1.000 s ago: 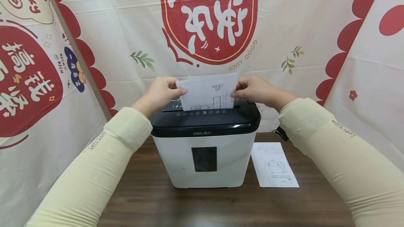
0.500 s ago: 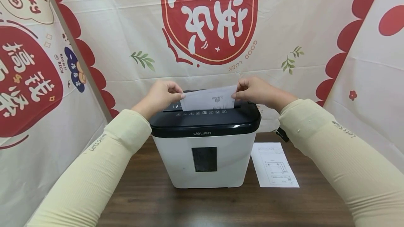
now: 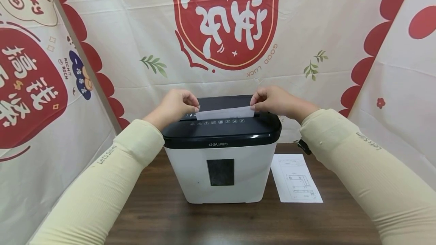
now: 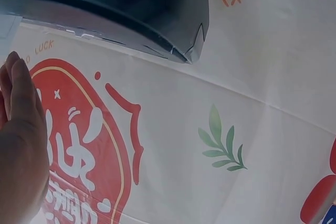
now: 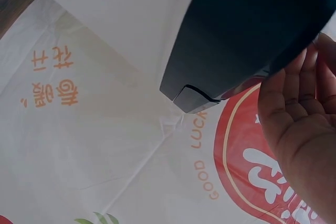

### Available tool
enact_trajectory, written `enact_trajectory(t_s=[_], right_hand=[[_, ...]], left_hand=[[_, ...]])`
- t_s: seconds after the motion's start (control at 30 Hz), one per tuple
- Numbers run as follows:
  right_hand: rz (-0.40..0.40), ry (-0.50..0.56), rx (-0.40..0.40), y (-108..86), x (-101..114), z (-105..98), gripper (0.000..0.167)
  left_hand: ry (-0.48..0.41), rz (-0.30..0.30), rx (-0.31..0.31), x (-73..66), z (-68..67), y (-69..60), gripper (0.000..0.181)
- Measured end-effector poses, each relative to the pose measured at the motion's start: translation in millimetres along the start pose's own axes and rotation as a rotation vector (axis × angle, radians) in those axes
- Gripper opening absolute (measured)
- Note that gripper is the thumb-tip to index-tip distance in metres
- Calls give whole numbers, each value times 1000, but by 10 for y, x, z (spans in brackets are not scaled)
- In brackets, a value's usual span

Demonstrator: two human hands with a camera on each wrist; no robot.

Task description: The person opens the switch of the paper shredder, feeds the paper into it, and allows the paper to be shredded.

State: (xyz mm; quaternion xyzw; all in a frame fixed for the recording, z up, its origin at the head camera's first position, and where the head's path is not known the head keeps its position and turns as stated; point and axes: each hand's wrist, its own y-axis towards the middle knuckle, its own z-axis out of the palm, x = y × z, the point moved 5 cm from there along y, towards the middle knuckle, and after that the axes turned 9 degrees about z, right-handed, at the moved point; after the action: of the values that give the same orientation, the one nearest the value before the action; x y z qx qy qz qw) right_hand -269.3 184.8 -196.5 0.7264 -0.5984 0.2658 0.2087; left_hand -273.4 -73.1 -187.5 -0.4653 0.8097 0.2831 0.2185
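Observation:
A white sheet of paper [image 3: 225, 113] stands in the slot of a paper shredder [image 3: 221, 135] with a black top and white bin. Only a narrow strip of it shows above the slot; the rest is hidden inside. At the strip's left end, my left hand [image 3: 174, 107] pinches around the corner with thumb and fingers. My right hand [image 3: 277, 101] pinches the right corner, its other fingers curled. In the left wrist view, the left hand [image 4: 21, 129] is below the dark shredder top; in the right wrist view, the right hand [image 5: 304, 114] is beside it.
Another printed sheet [image 3: 298, 179] with line drawings lies flat on the brown wooden table [image 3: 218, 224], right of the shredder. A printed cloth backdrop [image 3: 136, 22] hangs close behind and along both sides. A small black object [image 3: 304, 146] shows by the right sleeve.
The sheet has sunk down into the slot, from a tall piece with its drawing visible to a thin strip. Both hands have come down slightly with it. The shredder and the other sheet have not moved.

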Motion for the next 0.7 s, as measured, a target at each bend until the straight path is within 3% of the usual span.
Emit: enact_trajectory(t_s=[0.4, 0.7], right_hand=[[2, 15, -36, -3, -23, -14, 13], [27, 78, -135, -37, -87, -81, 21]], left_hand=[[6, -11, -5, 14, 33, -10, 10], [4, 19, -64, 15, 58, -69, 16]])
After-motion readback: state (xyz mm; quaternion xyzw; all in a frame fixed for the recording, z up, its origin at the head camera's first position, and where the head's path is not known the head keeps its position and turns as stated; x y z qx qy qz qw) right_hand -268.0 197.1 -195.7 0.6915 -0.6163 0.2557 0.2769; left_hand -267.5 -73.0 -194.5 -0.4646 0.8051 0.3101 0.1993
